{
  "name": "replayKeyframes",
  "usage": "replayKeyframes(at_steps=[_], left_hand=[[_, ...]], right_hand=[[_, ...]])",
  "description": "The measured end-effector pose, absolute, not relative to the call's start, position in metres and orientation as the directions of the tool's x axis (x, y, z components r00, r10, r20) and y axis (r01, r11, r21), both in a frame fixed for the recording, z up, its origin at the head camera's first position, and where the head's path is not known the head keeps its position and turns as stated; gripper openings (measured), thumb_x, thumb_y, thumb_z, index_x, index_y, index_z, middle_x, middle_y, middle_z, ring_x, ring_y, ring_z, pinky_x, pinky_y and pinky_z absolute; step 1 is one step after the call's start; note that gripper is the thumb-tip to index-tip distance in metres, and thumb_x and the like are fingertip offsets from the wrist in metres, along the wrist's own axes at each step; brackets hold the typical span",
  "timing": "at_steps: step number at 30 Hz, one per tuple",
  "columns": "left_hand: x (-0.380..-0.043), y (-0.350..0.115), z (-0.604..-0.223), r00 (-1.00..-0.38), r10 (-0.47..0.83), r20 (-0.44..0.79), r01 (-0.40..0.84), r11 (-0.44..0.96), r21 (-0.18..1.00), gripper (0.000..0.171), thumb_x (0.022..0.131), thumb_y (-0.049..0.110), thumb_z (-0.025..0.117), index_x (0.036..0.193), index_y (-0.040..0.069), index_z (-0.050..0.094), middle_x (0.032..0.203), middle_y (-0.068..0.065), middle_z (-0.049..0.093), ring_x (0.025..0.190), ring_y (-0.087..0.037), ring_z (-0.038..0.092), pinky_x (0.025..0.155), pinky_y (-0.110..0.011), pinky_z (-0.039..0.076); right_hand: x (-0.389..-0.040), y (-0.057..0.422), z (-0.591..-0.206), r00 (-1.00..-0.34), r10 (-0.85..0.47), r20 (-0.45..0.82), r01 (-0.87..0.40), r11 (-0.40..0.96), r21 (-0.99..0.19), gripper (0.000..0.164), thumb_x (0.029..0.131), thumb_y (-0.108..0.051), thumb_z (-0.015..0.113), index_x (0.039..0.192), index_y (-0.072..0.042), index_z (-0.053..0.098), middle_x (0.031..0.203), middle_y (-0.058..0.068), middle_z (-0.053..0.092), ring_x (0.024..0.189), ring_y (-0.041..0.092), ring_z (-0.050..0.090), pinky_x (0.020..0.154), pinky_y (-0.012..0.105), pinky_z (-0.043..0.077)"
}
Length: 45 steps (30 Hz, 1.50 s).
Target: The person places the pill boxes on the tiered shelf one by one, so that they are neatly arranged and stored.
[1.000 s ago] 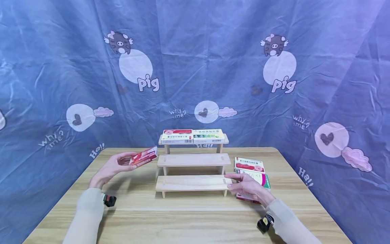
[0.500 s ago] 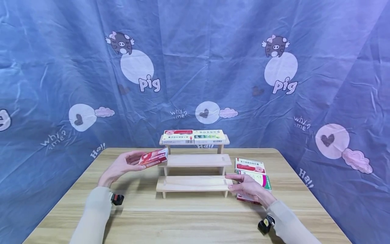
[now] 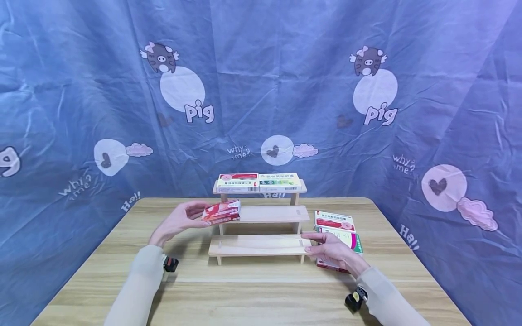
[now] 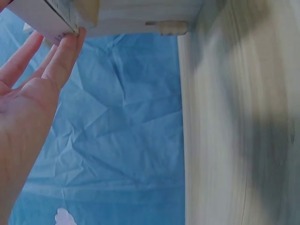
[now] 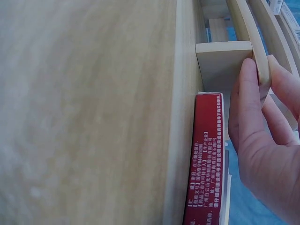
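Observation:
My left hand (image 3: 183,221) grips a red medicine box (image 3: 222,211) by its left end, thumb in front. The box overlaps the left end of the stand's middle step (image 3: 269,213); whether it touches the wood I cannot tell. In the left wrist view the box's pale underside (image 4: 42,18) sits at the fingertips. On the other side, my right hand (image 3: 335,252) pinches the right end of the lowest step (image 3: 258,244). The right wrist view has that thumb and fingers on either side of the board's end (image 5: 263,75). Two medicine boxes, one red-white (image 3: 238,180) and one green-white (image 3: 279,180), lie on the top step.
Several medicine boxes lie right of the stand: a red-white box (image 3: 334,221), a green-magenta one (image 3: 355,240), and a red-edged box (image 3: 331,264) partly under my right hand. The wooden table (image 3: 244,299) meets a blue printed curtain (image 3: 261,90) behind and at both sides.
My left hand has carried the red box rightward, from left of the stand to over the middle step's left end, and the box has levelled somewhat. My right hand stays on the lowest step.

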<state>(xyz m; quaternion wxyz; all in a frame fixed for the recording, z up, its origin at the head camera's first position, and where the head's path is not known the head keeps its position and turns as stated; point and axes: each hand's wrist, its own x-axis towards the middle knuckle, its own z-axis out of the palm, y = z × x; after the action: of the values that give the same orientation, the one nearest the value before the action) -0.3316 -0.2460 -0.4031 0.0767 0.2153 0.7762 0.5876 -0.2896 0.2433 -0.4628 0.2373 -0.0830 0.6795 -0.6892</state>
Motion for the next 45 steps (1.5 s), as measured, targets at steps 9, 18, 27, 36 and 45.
replayKeyframes(at_steps=[9, 18, 27, 36, 45], left_hand=[[-0.338, -0.23, -0.406, -0.887, 0.414, 0.203, 0.324, 0.247, 0.913, 0.076, 0.072, 0.012, 0.085, 0.138, -0.001, 0.049, 0.142, -0.021, 0.051, 0.136, -0.038, 0.044, 0.113, -0.049, 0.035], [-0.341, -0.215, -0.408, -0.888, 0.407, 0.214, 0.338, 0.26, 0.905, 0.07, 0.072, 0.011, 0.085, 0.132, -0.002, 0.052, 0.138, -0.022, 0.054, 0.135, -0.038, 0.045, 0.114, -0.045, 0.036], [-0.346, -0.206, -0.412, -0.9, 0.366, 0.238, 0.354, 0.292, 0.889, 0.06, 0.072, 0.01, 0.085, 0.123, -0.003, 0.056, 0.132, -0.022, 0.058, 0.133, -0.039, 0.048, 0.114, -0.047, 0.037], [-0.349, -0.204, -0.412, -0.9, 0.361, 0.243, 0.358, 0.295, 0.886, 0.054, 0.072, 0.007, 0.084, 0.117, -0.003, 0.057, 0.127, -0.023, 0.06, 0.13, -0.04, 0.05, 0.112, -0.047, 0.039], [-0.348, -0.204, -0.408, -0.887, 0.394, 0.239, 0.377, 0.323, 0.868, 0.06, 0.075, 0.01, 0.083, 0.126, -0.002, 0.054, 0.13, -0.024, 0.058, 0.128, -0.041, 0.052, 0.111, -0.053, 0.039]], right_hand=[[-0.292, 0.244, -0.463, -0.876, -0.439, -0.201, 0.206, 0.038, -0.978, 0.057, 0.09, -0.003, 0.066, 0.143, 0.001, 0.046, 0.119, 0.01, 0.068, 0.096, 0.018, 0.07, 0.082, 0.031, 0.059], [-0.29, 0.244, -0.465, -0.875, -0.449, -0.181, 0.178, 0.05, -0.983, 0.057, 0.089, -0.003, 0.067, 0.142, 0.002, 0.046, 0.119, 0.01, 0.067, 0.097, 0.02, 0.07, 0.083, 0.034, 0.06], [-0.29, 0.245, -0.467, -0.876, -0.447, -0.179, 0.174, 0.053, -0.983, 0.057, 0.089, -0.003, 0.067, 0.142, 0.001, 0.047, 0.12, 0.01, 0.067, 0.097, 0.02, 0.07, 0.082, 0.033, 0.06], [-0.291, 0.245, -0.467, -0.872, -0.459, -0.169, 0.166, 0.048, -0.985, 0.058, 0.089, -0.004, 0.067, 0.142, 0.001, 0.046, 0.119, 0.009, 0.067, 0.098, 0.021, 0.069, 0.084, 0.034, 0.059], [-0.29, 0.243, -0.466, -0.881, -0.436, -0.183, 0.174, 0.061, -0.983, 0.056, 0.089, -0.003, 0.067, 0.142, 0.0, 0.048, 0.122, 0.011, 0.066, 0.097, 0.02, 0.069, 0.082, 0.033, 0.06]])
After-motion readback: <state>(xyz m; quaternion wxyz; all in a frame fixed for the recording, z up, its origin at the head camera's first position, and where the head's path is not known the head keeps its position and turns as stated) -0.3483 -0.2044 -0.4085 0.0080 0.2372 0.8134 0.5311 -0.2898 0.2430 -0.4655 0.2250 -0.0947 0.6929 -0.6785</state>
